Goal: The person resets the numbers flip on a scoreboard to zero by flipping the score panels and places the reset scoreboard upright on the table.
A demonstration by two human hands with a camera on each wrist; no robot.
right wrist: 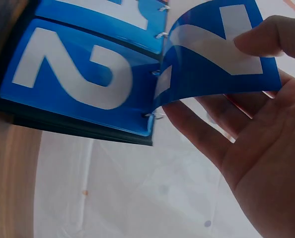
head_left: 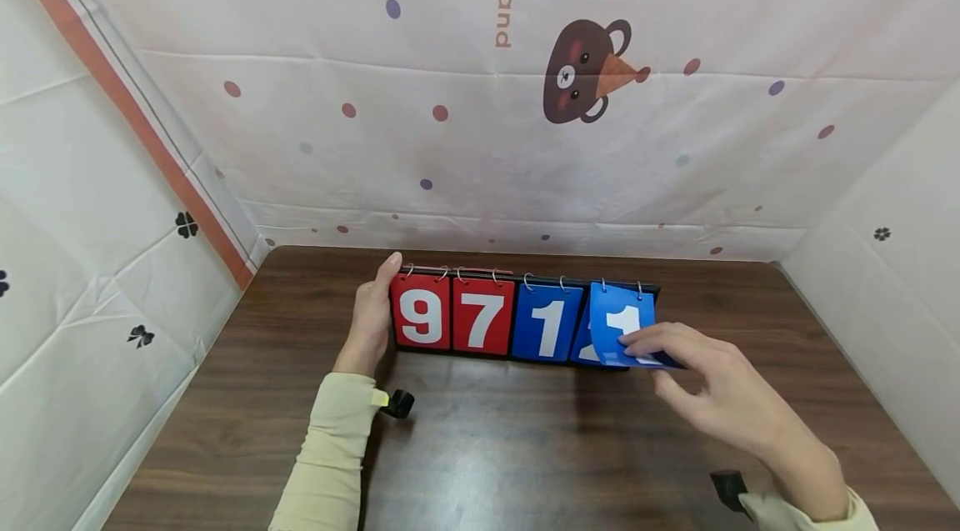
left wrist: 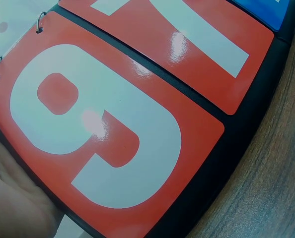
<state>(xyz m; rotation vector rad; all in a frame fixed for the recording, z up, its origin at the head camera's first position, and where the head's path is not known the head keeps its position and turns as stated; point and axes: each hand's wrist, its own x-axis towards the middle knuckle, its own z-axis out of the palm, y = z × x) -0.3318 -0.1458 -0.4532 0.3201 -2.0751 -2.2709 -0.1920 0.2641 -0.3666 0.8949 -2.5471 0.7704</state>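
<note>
A flip scoreboard stands on the table, showing red cards 9 and 7, then a blue 1. My left hand grips its left end, with the palm against the edge in the left wrist view. With my right hand I pinch the rightmost blue card, a 1, between thumb and fingers. That card bends up from its rings, and a blue 2 shows beneath it. In the right wrist view the lifted card curves away from the board.
The brown wooden table extends in front of the board. A pale printed cloth with dots and a bear hangs behind and at both sides. A black wrist camera sits at the left cuff, another at the right.
</note>
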